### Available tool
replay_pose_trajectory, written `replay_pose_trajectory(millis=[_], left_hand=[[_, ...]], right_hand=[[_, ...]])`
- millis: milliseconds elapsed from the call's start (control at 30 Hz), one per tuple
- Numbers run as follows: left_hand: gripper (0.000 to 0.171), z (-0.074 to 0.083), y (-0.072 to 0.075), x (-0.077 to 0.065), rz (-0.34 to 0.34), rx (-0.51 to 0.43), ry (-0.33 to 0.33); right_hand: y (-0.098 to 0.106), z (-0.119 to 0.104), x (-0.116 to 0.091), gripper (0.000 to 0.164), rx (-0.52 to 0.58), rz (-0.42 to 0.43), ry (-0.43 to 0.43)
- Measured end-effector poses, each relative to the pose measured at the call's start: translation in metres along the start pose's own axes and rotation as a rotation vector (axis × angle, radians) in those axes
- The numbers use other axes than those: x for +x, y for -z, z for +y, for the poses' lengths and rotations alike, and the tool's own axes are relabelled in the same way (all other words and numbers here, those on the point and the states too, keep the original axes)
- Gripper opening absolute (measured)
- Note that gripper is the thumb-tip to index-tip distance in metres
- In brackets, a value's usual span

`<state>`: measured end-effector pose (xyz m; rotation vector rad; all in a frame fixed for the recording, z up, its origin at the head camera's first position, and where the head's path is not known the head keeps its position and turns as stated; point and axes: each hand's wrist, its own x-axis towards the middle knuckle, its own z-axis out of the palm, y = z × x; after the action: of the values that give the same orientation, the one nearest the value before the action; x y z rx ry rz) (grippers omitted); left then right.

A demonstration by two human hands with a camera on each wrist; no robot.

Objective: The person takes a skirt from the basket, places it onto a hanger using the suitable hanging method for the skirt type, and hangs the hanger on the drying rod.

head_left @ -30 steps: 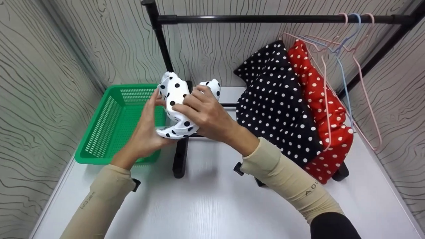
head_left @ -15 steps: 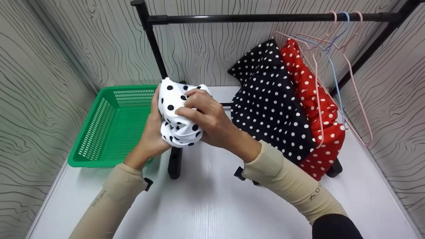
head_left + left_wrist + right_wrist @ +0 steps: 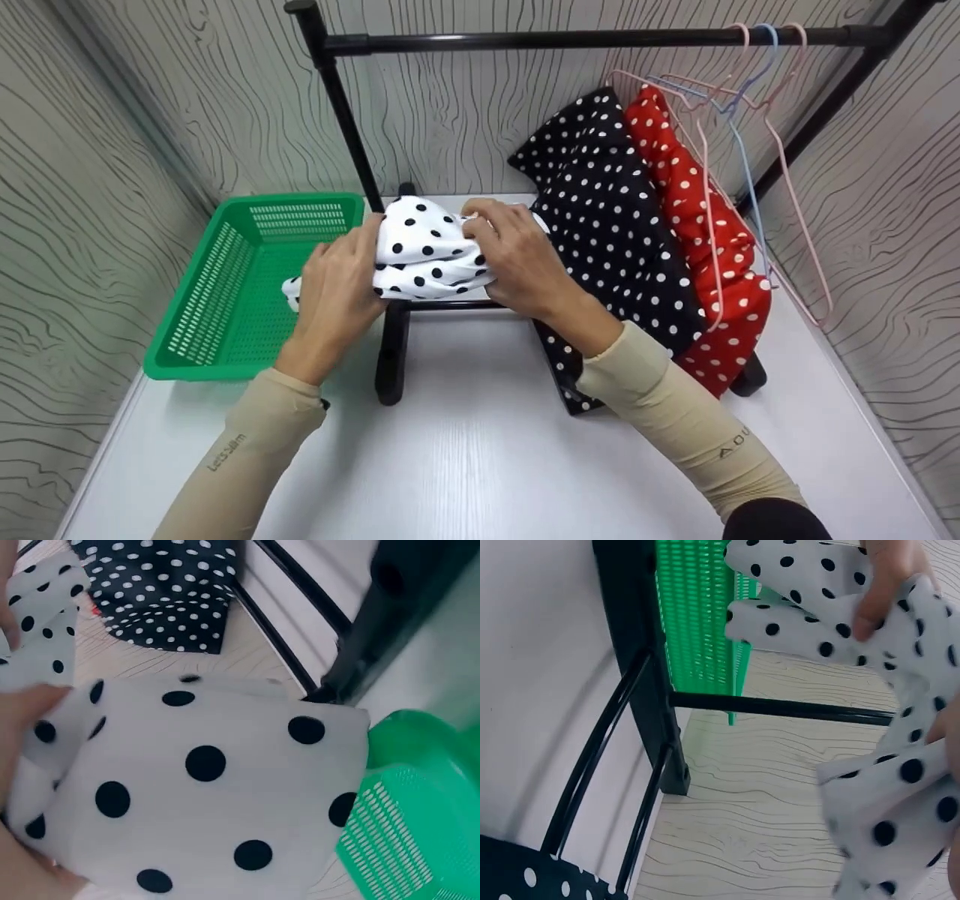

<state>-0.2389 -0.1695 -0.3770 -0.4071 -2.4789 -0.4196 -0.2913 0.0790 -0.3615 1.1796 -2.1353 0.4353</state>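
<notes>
A bunched white cloth with black polka dots (image 3: pixel 431 251) stretches between my two hands above the rack's foot; its garment kind cannot be told. My left hand (image 3: pixel 341 274) grips its left part, back of the hand upward, and a dotted end pokes out beyond the fingers over the basket. On the other side my right hand (image 3: pixel 517 259) holds the cloth with curled fingers, a bit of fabric showing behind the knuckles. In the left wrist view a broad flap of the cloth (image 3: pixel 225 787) hangs large. The right wrist view has folds of the cloth (image 3: pixel 802 622) near the thumb.
A green plastic basket (image 3: pixel 180 300) stands at left. The black rack's bar (image 3: pixel 525 40) carries pink and blue hangers (image 3: pixel 742 82) at its right end. Black (image 3: pixel 615 202) and red (image 3: pixel 690 187) polka-dot cloths hang there, their lower parts reaching the white tabletop (image 3: pixel 465 450).
My hands have moved apart, drawing the gathered cloth out sideways. The left hand has turned its back upward, and one end of the cloth now shows on its far side.
</notes>
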Motion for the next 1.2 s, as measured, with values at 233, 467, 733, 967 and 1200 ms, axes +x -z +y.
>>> replay_pose_trajectory(millis=[233,467,733,967,1200], left_hand=[[0.106,0.009,-0.001,-0.003,-0.089,0.157,-0.083],[0.07,0.013,-0.004,-0.002,0.04,-0.13,-0.091],[0.05,0.018,-0.011,0.004,0.139,-0.543,-0.161],[0.073,0.009,-0.009,0.006,-0.008,-0.338,-0.161],[0.117,0.009,-0.006,0.005,-0.337,-0.07,-0.053]], right_hand=[[0.007,0.005,-0.01,0.044,0.077,-0.412,-0.189],[0.003,0.008,-0.018,0.073,0.496,-0.499,-0.311],[-0.005,0.008,-0.022,0.144,0.992,-0.638,-0.436],[-0.017,0.006,-0.024,0.093,0.826,-0.479,-0.369],[-0.016,0.009,-0.015,0.021,0.249,-0.309,-0.223]])
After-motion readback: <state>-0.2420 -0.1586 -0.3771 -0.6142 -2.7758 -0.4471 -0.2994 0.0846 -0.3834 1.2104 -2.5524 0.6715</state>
